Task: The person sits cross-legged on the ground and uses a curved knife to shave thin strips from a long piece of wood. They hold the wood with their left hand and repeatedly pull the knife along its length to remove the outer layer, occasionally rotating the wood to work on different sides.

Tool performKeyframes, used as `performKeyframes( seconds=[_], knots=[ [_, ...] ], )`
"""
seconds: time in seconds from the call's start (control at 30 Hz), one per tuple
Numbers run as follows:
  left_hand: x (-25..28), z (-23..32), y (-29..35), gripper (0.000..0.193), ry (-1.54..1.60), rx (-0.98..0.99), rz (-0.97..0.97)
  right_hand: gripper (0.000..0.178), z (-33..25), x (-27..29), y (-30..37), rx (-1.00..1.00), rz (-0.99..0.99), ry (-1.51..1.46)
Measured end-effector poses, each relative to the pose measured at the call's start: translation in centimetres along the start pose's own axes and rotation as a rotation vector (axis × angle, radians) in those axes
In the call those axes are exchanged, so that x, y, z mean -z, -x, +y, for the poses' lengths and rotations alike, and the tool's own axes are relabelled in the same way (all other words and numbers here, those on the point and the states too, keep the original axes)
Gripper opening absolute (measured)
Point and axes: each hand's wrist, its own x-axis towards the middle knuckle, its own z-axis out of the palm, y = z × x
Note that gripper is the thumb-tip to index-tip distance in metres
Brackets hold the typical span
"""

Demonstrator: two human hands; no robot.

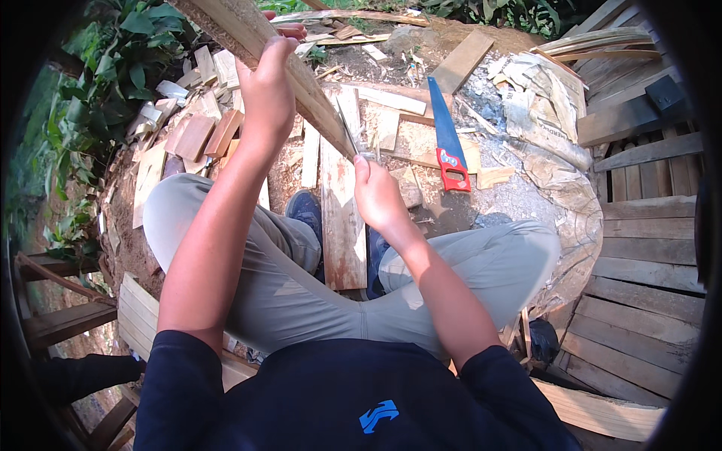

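A long, pale wooden board (308, 90) slants up from the middle toward the upper left. My left hand (269, 94) is wrapped round it higher up, with fingertips showing on the far side. Closed at the board's lower end is my right hand (380, 192), which holds a tool with a thin metal blade (347, 131) lying along the board's edge. Its handle is hidden by the fingers, so the exact kind cannot be told. Beneath the hands, a weathered plank (342, 240) lies between my shoes.
To the right lies a handsaw (450, 135) with a blue blade and red handle. Several wood offcuts (199, 135) are heaped at the left. A crumpled pale sack (534, 105) and a slatted wooden structure (639, 278) stand farther right. Leafy plants (113, 75) border the far left.
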Motion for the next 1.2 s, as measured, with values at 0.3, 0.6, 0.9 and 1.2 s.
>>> performKeyframes(
  seconds=[0.3, 0.6, 0.9, 1.2],
  knots=[
    [-0.3, -0.5, 0.0, 0.053, 0.096, 0.076, 0.072, 0.053, 3.6, -1.2, -1.4, -0.135, -0.061, 0.076],
    [-0.9, 0.0, -0.2, 0.052, -0.026, 0.094, 0.037, 0.053, 4.0, -1.7, -1.6, -0.105, -0.055, -0.064],
    [-0.7, 0.1, 0.0, 0.049, -0.014, 0.137, 0.073, 0.057, 3.7, -0.1, -0.8, -0.180, -0.144, -0.081],
    [-1.4, 0.1, -1.0, 0.049, -0.030, 0.113, 0.049, 0.061, 5.3, -2.2, -2.3, -0.204, -0.131, -0.157]
  ],
)
